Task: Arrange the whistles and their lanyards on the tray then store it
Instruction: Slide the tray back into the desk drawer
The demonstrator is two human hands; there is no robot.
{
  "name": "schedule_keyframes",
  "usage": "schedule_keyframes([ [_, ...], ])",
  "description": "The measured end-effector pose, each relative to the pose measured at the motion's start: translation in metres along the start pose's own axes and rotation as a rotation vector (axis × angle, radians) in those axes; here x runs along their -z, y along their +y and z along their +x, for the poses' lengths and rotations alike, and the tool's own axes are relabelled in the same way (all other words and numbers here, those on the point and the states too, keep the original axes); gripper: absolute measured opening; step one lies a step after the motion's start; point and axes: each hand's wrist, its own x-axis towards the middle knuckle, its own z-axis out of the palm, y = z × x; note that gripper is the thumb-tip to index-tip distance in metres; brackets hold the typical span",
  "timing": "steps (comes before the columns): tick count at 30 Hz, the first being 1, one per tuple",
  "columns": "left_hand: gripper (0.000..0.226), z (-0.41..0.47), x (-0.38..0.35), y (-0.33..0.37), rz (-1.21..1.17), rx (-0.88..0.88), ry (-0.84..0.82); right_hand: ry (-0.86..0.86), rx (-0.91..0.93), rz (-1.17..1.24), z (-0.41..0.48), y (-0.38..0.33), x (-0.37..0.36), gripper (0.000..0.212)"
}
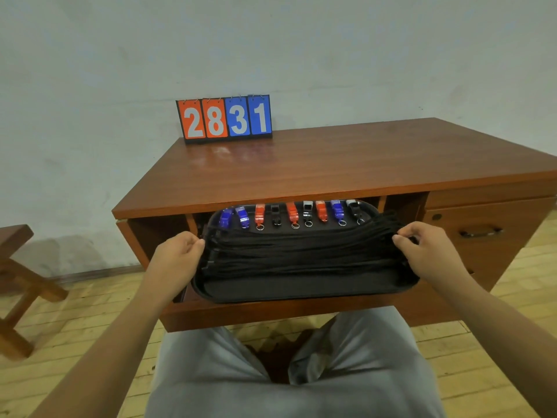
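A black tray (pixel 301 292) lies in the pulled-out drawer (pixel 271 312) under the desk top. Along its far edge stands a row of several whistles (pixel 292 214), blue, orange and black, partly under the desk's front edge. A thick bundle of black lanyards (pixel 301 251) stretches across the tray's middle. My left hand (pixel 177 251) grips the tray's left rim with curled fingers. My right hand (pixel 428 248) holds the right rim, thumb and fingers pinched at the lanyard ends.
The brown wooden desk (pixel 331 164) carries a flip scoreboard (pixel 224 119) reading 28 31 at its back edge by the wall. A closed drawer with a dark handle (pixel 479 232) is at the right. A wooden bench (pixel 15 282) stands to the left on the plank floor.
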Motion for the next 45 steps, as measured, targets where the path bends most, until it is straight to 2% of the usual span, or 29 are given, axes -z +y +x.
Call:
schedule_keyframes([
  [7, 0.018, -0.004, -0.024, -0.020, 0.003, 0.077, -0.056, -0.041, -0.022, -0.030, 0.007, 0.016, -0.028, 0.008],
  [15, 0.018, 0.027, -0.043, -0.037, 0.063, 0.054, -0.075, -0.079, -0.038, -0.076, 0.031, 0.027, -0.061, 0.017],
  [23, 0.026, 0.048, -0.055, -0.048, 0.153, 0.063, -0.112, -0.137, -0.055, -0.112, 0.049, 0.029, -0.077, 0.015],
  [33, 0.028, 0.060, -0.065, -0.054, 0.188, 0.085, -0.113, -0.169, -0.065, -0.141, 0.064, 0.035, -0.084, 0.026],
  [39, 0.028, 0.061, -0.061, -0.051, 0.201, 0.127, -0.131, -0.213, -0.063, -0.206, 0.068, 0.037, -0.082, 0.041],
  [42, 0.024, 0.051, -0.050, -0.050, 0.287, 0.069, -0.042, -0.202, -0.073, -0.331, 0.064, 0.036, -0.075, 0.054],
  [45, 0.019, 0.030, -0.040, -0.052, 0.204, -0.095, 0.036, -0.082, 0.010, -0.313, 0.044, 0.033, -0.068, 0.056],
])
